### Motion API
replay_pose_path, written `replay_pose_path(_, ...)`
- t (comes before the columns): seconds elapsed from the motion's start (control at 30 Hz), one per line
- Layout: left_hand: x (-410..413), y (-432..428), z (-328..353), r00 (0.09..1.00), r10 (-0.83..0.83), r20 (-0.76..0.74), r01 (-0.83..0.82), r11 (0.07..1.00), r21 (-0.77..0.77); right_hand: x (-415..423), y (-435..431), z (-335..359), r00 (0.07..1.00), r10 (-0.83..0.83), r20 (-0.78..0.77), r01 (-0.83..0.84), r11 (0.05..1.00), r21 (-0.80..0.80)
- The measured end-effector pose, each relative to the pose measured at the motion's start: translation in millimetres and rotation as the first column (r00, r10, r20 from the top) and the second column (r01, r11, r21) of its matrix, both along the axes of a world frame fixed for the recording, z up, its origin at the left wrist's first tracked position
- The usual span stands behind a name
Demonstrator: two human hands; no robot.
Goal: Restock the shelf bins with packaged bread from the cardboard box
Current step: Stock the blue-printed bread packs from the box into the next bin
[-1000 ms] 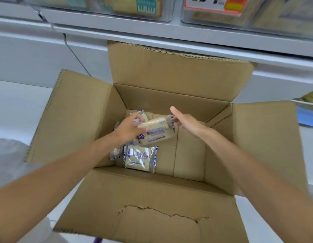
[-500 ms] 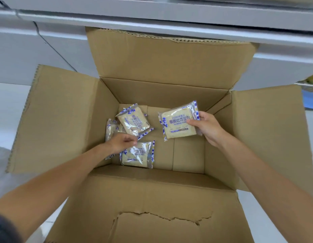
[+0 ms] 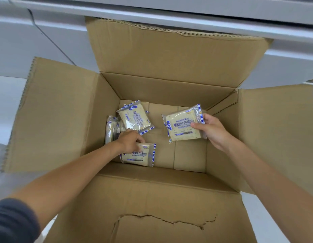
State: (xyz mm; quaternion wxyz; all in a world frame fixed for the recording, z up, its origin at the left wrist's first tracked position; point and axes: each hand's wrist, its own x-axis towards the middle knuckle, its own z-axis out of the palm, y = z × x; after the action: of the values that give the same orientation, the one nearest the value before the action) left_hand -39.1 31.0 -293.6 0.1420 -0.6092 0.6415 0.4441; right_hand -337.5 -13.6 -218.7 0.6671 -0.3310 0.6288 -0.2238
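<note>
Right hand (image 3: 212, 130): thumb and fingers pinch held packet (image 3: 181, 126) by its right edge, clear of cardboard box (image 3: 152, 92) floor. Left hand (image 3: 130, 140): fingers curled onto flat packet (image 3: 140, 156) directly beneath; pinch or mere touch, cannot tell. Tilted packet (image 3: 134, 118) just beyond that hand, upright packet (image 3: 110, 130) to its left

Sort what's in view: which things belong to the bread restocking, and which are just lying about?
For the job: cardboard box; right hand holding a bread pack; left hand gripping the near pack; tilted pack at the back; pack on edge by the left wall.
Just there: white shelf edge above the box; dark sleeve.
</note>
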Motion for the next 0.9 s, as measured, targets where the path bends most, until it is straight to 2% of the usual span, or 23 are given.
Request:
replay_pose_path(0.07,4,-3,4,0.969,0.194,-0.155,-0.186,0.98,0.065,-2,-1,2,0.999,0.024,0.036,-0.024,1.0,0.005)
replay_pose_path(0.1,5,-7,11,0.92,0.313,-0.235,-0.301,0.95,0.087,-4,-1,4,0.998,0.031,0.061,-0.031,0.999,0.009)
replay_pose_path(0.2,8,-27,39,0.798,0.502,-0.335,-0.507,0.858,0.08,-5,-4,15,0.991,0.033,0.133,-0.034,0.999,0.005)
replay_pose_path(0.33,2,-54,84,0.783,0.471,-0.407,-0.466,0.877,0.12,1,-10,39,0.98,0.138,0.145,-0.135,0.99,-0.031)
replay_pose_path(0.43,-13,-66,127,0.761,0.421,-0.493,-0.332,0.906,0.262,17,-13,59,0.972,0.213,0.096,-0.207,0.976,-0.071)
replay_pose_path(0.5,-26,-72,158,0.747,0.397,-0.533,-0.234,0.908,0.348,29,-12,74,0.972,0.222,0.084,-0.213,0.972,-0.104)
replay_pose_path(0.57,-34,-77,186,0.744,0.393,-0.54,-0.221,0.908,0.356,33,-11,92,0.977,0.194,0.09,-0.179,0.972,-0.152)
replay_pose_path(0.63,-35,-79,213,0.691,0.465,-0.554,-0.299,0.881,0.367,28,-10,114,0.983,0.143,0.112,-0.118,0.971,-0.209)
replay_pose_path(0.7,-35,-78,236,0.554,0.552,-0.623,-0.416,0.832,0.367,16,-12,137,0.988,0.05,0.147,-0.012,0.968,-0.251)
replay_pose_path(0.77,-42,-71,255,0.461,0.555,-0.692,-0.461,0.816,0.348,5,-15,160,0.976,-0.057,0.208,0.113,0.956,-0.27)
replay_pose_path(0.83,-63,-64,269,0.439,0.541,-0.717,-0.497,0.811,0.308,-1,-19,183,0.966,-0.098,0.24,0.167,0.943,-0.287)
replay_pose_path(0.9,-88,-64,284,0.478,0.493,-0.727,-0.614,0.779,0.125,-8,-22,207,0.975,-0.082,0.204,0.148,0.931,-0.334)
